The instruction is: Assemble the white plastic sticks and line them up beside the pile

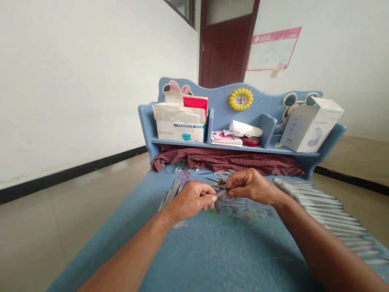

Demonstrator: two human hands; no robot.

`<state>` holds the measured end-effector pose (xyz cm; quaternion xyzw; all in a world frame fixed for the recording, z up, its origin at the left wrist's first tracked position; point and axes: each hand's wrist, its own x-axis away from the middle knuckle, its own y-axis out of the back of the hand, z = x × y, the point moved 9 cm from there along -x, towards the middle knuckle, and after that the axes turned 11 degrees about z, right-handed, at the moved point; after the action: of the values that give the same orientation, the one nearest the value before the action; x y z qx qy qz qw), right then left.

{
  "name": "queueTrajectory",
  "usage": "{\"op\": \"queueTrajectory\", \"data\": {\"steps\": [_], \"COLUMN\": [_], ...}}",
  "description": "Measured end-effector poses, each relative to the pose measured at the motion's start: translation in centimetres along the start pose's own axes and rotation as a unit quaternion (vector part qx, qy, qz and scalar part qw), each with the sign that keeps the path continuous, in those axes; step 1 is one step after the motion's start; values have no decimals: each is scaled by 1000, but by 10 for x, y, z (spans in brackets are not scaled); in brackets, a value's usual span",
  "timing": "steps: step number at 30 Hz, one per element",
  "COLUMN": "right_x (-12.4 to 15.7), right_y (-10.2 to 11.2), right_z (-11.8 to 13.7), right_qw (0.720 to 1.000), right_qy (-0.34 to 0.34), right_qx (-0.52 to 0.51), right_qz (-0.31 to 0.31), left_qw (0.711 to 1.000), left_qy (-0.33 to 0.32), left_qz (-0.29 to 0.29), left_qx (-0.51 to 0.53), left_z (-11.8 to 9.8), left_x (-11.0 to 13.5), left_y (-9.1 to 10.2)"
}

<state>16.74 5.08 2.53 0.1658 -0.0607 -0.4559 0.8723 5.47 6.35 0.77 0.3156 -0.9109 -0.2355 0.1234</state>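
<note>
The left hand (194, 198) is pinched shut on one end of a thin grey tube (221, 193). The right hand (251, 187) pinches the other end. Both hands are close together over the blue bench (219, 259), left of a row of sticks (319, 202).

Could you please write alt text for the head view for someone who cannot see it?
The left hand and right hand hold a slim, pale stick-like item between them over a blue desk. Many pale, slender pieces lie in a row at the right; a checked cloth lies beneath a blue shelf behind.
</note>
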Motion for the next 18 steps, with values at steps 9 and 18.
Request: {"op": "queueTrajectory", "data": {"steps": [9, 18], "right_x": [-1, -1], "right_y": [-2, -6], "right_z": [2, 0], "right_qw": [999, 993], "right_qy": [2, -15], "right_qx": [38, 106], "right_qz": [8, 39], "left_qw": [997, 998], "left_qy": [1, 3], "left_qz": [-27, -16], "left_qx": [-77, -68], "left_z": [-9, -7], "left_x": [3, 2], "left_y": [2, 1]}}
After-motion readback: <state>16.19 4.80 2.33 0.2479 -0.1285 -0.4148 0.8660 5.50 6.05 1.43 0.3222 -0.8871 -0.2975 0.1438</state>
